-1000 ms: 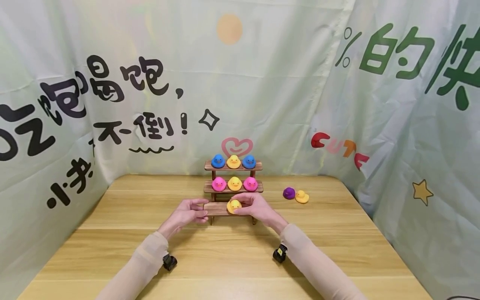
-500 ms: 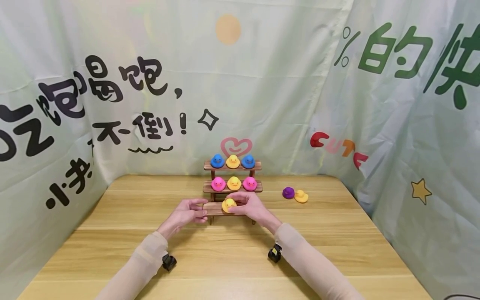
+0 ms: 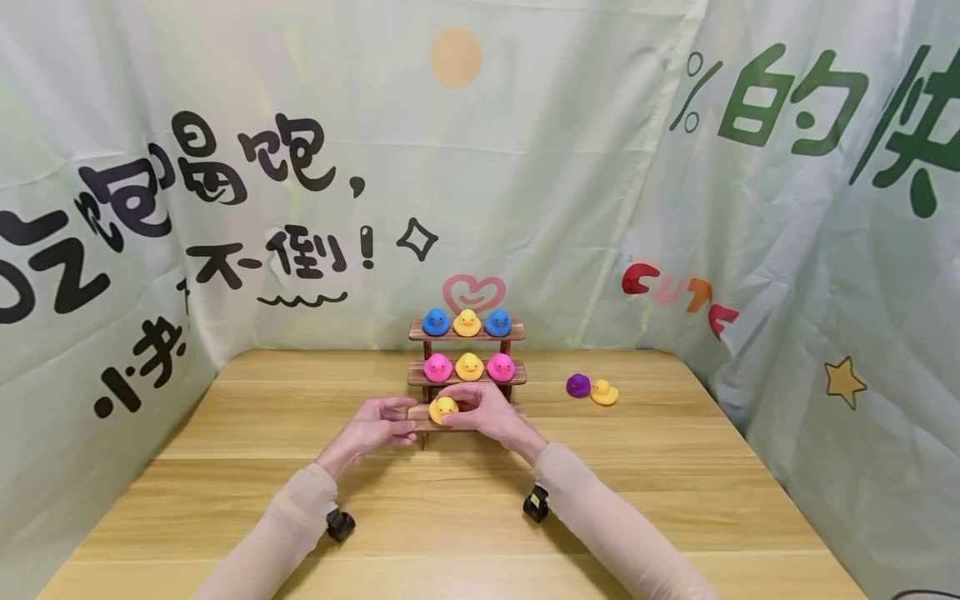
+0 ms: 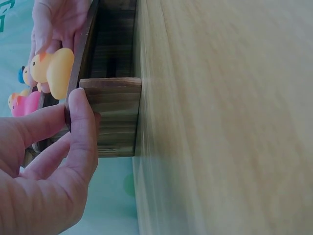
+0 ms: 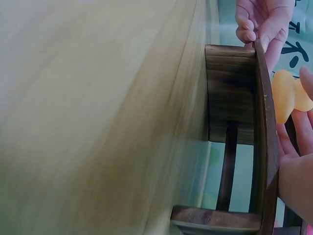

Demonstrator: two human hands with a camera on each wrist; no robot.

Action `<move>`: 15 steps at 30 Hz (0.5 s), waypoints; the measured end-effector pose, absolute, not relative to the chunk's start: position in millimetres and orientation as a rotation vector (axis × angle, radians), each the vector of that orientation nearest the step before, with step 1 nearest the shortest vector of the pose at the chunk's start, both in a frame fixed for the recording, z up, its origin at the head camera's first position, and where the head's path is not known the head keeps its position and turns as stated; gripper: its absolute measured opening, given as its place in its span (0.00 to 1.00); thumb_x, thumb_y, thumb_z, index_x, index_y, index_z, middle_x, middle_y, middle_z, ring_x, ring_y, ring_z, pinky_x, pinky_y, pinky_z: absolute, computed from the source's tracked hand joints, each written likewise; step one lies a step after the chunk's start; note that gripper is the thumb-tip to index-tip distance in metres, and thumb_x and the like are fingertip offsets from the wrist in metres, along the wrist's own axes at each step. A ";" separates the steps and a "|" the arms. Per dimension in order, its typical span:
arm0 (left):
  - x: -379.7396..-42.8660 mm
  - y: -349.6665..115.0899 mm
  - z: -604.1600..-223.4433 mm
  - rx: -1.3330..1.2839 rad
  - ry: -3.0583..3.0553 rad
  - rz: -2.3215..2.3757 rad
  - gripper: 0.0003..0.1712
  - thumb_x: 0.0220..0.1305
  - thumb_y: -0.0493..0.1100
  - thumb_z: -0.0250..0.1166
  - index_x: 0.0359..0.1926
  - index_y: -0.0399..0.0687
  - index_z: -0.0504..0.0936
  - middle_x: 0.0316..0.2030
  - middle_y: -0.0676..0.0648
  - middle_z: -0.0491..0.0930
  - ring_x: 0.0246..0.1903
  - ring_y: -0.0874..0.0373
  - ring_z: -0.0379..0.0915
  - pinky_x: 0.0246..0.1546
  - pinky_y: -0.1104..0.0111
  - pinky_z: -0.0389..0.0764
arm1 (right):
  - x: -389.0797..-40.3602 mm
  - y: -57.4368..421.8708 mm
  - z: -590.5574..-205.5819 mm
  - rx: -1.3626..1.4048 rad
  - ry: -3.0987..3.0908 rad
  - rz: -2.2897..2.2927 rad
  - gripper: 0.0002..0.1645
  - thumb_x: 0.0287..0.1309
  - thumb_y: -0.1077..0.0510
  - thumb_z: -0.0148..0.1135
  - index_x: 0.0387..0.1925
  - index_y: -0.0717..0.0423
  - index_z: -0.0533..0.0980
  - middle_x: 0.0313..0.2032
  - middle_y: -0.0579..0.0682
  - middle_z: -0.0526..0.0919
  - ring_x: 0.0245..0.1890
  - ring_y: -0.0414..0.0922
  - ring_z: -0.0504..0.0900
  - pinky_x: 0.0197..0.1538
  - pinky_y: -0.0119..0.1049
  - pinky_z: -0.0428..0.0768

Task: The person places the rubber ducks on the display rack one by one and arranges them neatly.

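Note:
A three-tier wooden display stand (image 5: 266,161) stands on the table. My left hand (image 3: 375,423) pinches the left end of its lowest shelf, thumb on the front edge in the left wrist view (image 4: 54,196). My right hand (image 3: 491,411) grips a yellow rubber duck (image 3: 441,408) by its side, on the left half of that shelf, face forward. On the middle shelf sit a pink duck (image 3: 437,367), a yellow duck (image 3: 469,367) and another pink duck (image 3: 501,367). Up top, a yellow duck (image 3: 467,323) sits between two blue ducks (image 3: 436,322).
Right of the stand, a purple duck (image 3: 577,385) and a yellow duck (image 3: 603,392) lie side by side on the wooden table (image 3: 450,525). A printed cloth (image 3: 540,192) hangs behind and along both sides.
My right hand has slid leftward along the lowest shelf with the yellow duck, from right of the shelf's middle to its left half. My left hand has kept its hold on the shelf end.

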State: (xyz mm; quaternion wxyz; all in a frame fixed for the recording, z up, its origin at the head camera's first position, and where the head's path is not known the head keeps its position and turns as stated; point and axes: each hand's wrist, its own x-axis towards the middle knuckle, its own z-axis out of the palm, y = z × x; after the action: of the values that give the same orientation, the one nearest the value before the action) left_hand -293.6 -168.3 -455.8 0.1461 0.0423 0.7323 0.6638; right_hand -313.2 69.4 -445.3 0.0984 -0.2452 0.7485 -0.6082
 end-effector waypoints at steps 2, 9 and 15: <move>-293.1 -168.1 -455.6 0.125 2.113 1.912 0.30 0.65 0.27 0.60 0.67 0.32 0.67 0.49 0.30 0.75 0.32 0.55 0.83 0.42 0.61 0.90 | -313.3 67.7 -445.4 -0.727 2.230 -1.790 0.22 0.54 0.64 0.72 0.52 0.60 0.80 0.49 0.56 0.86 0.49 0.42 0.83 0.49 0.27 0.84; -292.3 -167.7 -455.1 0.105 2.111 1.912 0.30 0.65 0.27 0.60 0.67 0.32 0.67 0.48 0.33 0.76 0.33 0.53 0.83 0.42 0.62 0.90 | -312.4 62.5 -445.5 -0.715 2.275 -1.742 0.21 0.53 0.62 0.73 0.50 0.55 0.82 0.47 0.52 0.86 0.48 0.43 0.83 0.48 0.28 0.85; -291.2 -167.4 -454.0 0.114 2.114 1.906 0.30 0.65 0.27 0.60 0.68 0.32 0.66 0.50 0.31 0.77 0.33 0.54 0.83 0.41 0.62 0.90 | -312.0 58.8 -444.5 -0.741 2.301 -1.717 0.19 0.53 0.62 0.73 0.48 0.53 0.83 0.47 0.51 0.87 0.50 0.50 0.83 0.48 0.28 0.84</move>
State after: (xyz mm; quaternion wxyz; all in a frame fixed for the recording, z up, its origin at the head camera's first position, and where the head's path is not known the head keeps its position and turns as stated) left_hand -291.2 -167.4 -454.0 0.1459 0.0395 0.7342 0.6619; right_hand -312.0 58.8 -444.5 0.0882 -0.2488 0.7730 -0.5769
